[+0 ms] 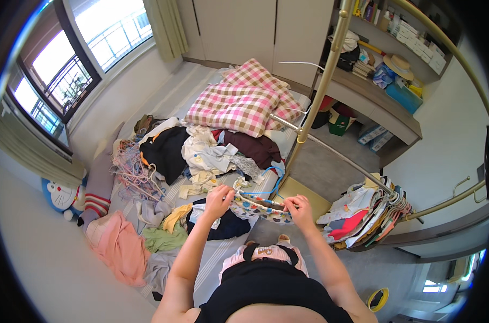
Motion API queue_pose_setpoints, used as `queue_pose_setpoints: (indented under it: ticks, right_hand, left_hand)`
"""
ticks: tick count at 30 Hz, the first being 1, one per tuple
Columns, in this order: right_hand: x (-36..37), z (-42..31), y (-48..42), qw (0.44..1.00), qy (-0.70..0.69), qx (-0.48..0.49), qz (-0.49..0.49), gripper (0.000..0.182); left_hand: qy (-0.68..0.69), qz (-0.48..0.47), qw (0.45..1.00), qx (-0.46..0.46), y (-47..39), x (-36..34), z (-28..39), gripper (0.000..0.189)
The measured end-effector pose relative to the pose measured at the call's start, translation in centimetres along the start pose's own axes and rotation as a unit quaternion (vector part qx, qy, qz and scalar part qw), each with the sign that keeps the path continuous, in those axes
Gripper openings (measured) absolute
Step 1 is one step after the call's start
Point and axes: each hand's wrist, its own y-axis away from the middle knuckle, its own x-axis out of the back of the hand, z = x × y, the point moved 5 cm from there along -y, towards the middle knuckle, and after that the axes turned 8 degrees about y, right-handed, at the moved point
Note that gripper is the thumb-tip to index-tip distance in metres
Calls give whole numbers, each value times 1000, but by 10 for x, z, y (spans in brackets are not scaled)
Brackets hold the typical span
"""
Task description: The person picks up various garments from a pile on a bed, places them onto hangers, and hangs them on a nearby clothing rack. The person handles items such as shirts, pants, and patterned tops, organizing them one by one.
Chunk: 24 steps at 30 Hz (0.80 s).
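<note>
Between my two hands stretches a white garment with a colourful print (260, 212), its gathered waistband pulled wide. My left hand (220, 202) pinches one end of the waistband, and my right hand (299, 208) grips the other end. A blue clothes hanger (277, 181) shows just behind the garment, its hook pointing up and its lower bar close to the waistband. Whether the garment is fixed to the hanger cannot be told. Beneath my left forearm, a dark navy garment (232, 230) lies on the bed.
On the bed (214, 258) are piled clothes (206, 157), tangled hangers (133, 169) and checked pillows (236, 105). A brass-coloured rack post (323, 80) rises ahead on the right. Hung clothes (361, 214) crowd the rail at right. A yellow round object (377, 299) is on the floor.
</note>
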Motion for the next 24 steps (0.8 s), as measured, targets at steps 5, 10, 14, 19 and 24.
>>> queue_pose_setpoints:
  ticks: [5,10,14,19,24]
  right_hand:
    - [12,42,33,947,-238,-216,23,16]
    - [37,70,59,930,-285,-227,57,16]
    - [63,93,76,891,-336,-302,44,18]
    - [92,158,99,860,-365,-348,79,21]
    - [123,229,105,847,-390,-338,126,24]
  left_hand:
    - [121,-47,978,164,-3,-58,-43,15]
    - [32,26,994,103,-18,-128,-36,24]
    - [71,-31,990,118,-29,-188,-13,29]
    - [122,-100,980,121,-38,-271,39,23]
    - [146,-149,969,129,-39,-345,86,17]
